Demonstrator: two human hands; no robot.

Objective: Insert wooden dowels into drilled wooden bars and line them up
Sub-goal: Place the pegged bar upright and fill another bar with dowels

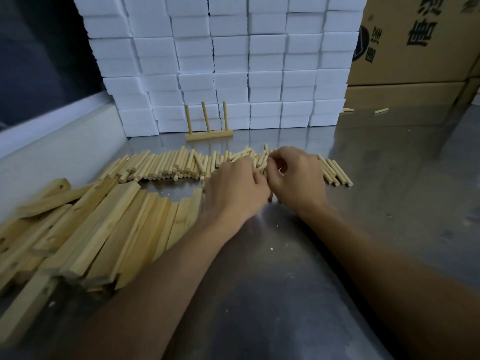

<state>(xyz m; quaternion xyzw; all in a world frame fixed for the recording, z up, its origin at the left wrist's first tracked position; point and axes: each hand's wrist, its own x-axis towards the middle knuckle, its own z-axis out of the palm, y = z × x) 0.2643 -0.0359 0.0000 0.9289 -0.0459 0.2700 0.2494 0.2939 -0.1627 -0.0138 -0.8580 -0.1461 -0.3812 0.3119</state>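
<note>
Both hands are right up against each other over the near edge of the dowel pile point(181, 165), which runs in a loose row across the steel bench point(389, 178). The left hand point(235, 188) has its fingers curled down into the dowels, but I can't tell if it's really got one. The right hand point(296, 175) has its fingers bent in tight, pinching what looks like a dowel; the grip itself is hidden. Drilled bars point(104, 229) lie heaped on the left side of the bench. One finished bar point(209, 135) with three dowels standing upright sits behind the pile, in front of the stacked white foam blocks point(233, 61). Cardboard boxes point(415, 48) at far right.
</note>
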